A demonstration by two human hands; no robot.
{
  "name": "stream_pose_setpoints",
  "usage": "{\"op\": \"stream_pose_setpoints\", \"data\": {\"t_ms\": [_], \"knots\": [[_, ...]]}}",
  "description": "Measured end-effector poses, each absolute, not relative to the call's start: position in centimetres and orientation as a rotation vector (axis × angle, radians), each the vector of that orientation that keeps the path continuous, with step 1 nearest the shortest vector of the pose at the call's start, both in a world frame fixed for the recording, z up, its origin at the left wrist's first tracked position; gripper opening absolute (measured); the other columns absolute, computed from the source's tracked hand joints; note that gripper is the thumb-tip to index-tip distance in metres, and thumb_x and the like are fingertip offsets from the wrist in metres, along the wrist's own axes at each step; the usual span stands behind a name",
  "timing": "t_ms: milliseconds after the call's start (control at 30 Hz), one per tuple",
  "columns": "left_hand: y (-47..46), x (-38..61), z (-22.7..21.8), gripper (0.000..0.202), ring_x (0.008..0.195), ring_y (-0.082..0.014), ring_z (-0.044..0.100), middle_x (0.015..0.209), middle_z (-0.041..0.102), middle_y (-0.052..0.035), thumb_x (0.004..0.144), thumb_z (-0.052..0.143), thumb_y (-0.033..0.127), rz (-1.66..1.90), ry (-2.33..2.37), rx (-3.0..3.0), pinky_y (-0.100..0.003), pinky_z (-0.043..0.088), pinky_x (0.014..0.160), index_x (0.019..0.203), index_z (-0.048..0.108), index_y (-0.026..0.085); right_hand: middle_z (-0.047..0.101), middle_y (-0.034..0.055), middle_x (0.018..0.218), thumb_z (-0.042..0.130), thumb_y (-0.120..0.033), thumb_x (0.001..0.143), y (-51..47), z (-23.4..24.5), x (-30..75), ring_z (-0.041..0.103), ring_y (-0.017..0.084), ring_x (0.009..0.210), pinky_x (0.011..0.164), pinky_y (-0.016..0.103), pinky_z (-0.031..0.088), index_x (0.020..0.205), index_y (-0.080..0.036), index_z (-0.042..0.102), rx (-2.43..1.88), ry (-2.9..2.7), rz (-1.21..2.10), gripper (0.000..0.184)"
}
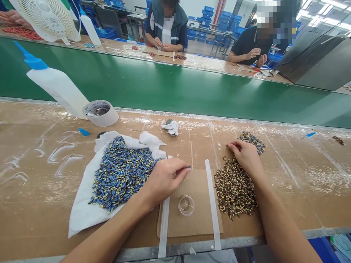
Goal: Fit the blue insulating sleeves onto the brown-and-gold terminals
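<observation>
My left hand (167, 179) hovers over a taped-down cardboard pad (197, 215), fingers pinched on a small blue part at its fingertips. It sits just right of a heap of small blue and yellow parts (120, 173) lying on a white cloth (82, 212). My right hand (246, 155) rests on the top of a heap of small brown and yellow parts (234, 191), fingers curled and pinching at one piece. A smaller pile of mixed parts (252, 140) lies just beyond that hand. A small clear round dish (186, 205) stands on the pad between my arms.
A white squeeze bottle with a blue cap (55, 86) leans beside a roll of tape (101, 113) at the back left. A crumpled white wipe (171, 127) lies mid-table. Behind runs a green conveyor belt (175, 87); two other people work on its far side, near a fan (48, 18).
</observation>
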State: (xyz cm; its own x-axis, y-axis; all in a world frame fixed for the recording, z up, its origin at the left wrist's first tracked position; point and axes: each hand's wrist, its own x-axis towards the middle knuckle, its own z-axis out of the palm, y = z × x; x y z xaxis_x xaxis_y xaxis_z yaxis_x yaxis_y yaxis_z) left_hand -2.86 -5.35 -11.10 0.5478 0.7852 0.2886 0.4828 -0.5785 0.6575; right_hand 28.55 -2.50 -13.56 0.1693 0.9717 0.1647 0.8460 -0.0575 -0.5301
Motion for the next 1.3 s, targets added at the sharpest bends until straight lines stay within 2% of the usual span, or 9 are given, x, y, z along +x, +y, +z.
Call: {"op": "stream_pose_setpoints", "data": {"t_ms": [167, 367, 567, 767, 1033, 1300], "knots": [[-5.5, -2.5, -11.5, 0.017, 0.068, -0.0139, 0.06, 0.078, 0.069, -0.0031, 0.091, 0.052, 0.021, 0.774, 1.006, 2.294, -0.026, 0.045, 0.063, 0.092, 0.068, 0.015, 0.071, 0.0079, 0.074, 0.048, -0.041, 0.09, -3.3, -12.2, 25.3, 0.066, 0.016, 0.064, 0.06, 0.029, 0.052, 0.084, -0.013, 0.066, -1.736, -1.667, 0.629, 0.035], [-5.8, -2.2, -11.7, 0.015, 0.072, -0.0153, 0.061, 0.08, 0.07, -0.0044, 0.09, 0.052, 0.019, 0.724, 1.049, 2.304, -0.028, 0.046, 0.065, 0.09, 0.067, 0.015, 0.07, 0.0049, 0.072, 0.057, -0.037, 0.088, -6.1, -10.4, 18.8, 0.065, 0.014, 0.067, 0.063, 0.027, 0.053, 0.081, -0.015, 0.066, -1.427, -1.551, 1.0, 0.025], [-5.7, -2.3, -11.7, 0.018, 0.069, -0.0148, 0.06, 0.077, 0.068, -0.0038, 0.092, 0.05, 0.021, 0.738, 1.057, 2.328, -0.027, 0.044, 0.064, 0.09, 0.068, 0.015, 0.07, 0.0041, 0.075, 0.057, -0.034, 0.09, -7.7, -10.8, 16.5, 0.066, 0.015, 0.067, 0.063, 0.027, 0.054, 0.085, -0.017, 0.065, -1.337, -1.594, 1.045, 0.02], [-5.8, -2.1, -11.7, 0.023, 0.065, -0.0144, 0.057, 0.072, 0.066, -0.0032, 0.094, 0.048, 0.021, 0.72, 1.056, 2.343, -0.026, 0.041, 0.061, 0.08, 0.065, 0.014, 0.07, 0.0036, 0.073, 0.057, -0.032, 0.09, -7.9, -11.0, 16.3, 0.066, 0.014, 0.066, 0.063, 0.026, 0.055, 0.084, -0.017, 0.065, -1.324, -1.654, 1.017, 0.018], [-6.0, -2.3, -11.5, 0.024, 0.066, -0.0144, 0.057, 0.074, 0.066, -0.0039, 0.095, 0.047, 0.021, 0.719, 1.052, 2.343, -0.026, 0.041, 0.062, 0.081, 0.064, 0.013, 0.069, 0.003, 0.072, 0.057, -0.029, 0.09, -8.0, -10.8, 16.3, 0.065, 0.014, 0.065, 0.062, 0.025, 0.053, 0.082, -0.017, 0.064, -1.336, -1.717, 0.988, 0.016], [-6.0, -2.5, -11.5, 0.023, 0.068, -0.0165, 0.058, 0.076, 0.066, -0.0057, 0.095, 0.046, 0.022, 0.732, 1.056, 2.459, -0.028, 0.042, 0.063, 0.084, 0.065, 0.013, 0.071, 0.0046, 0.075, 0.061, -0.034, 0.088, -8.1, -10.8, 16.2, 0.066, 0.014, 0.067, 0.064, 0.027, 0.055, 0.086, -0.016, 0.067, -1.321, -1.52, 1.212, 0.018]]}}
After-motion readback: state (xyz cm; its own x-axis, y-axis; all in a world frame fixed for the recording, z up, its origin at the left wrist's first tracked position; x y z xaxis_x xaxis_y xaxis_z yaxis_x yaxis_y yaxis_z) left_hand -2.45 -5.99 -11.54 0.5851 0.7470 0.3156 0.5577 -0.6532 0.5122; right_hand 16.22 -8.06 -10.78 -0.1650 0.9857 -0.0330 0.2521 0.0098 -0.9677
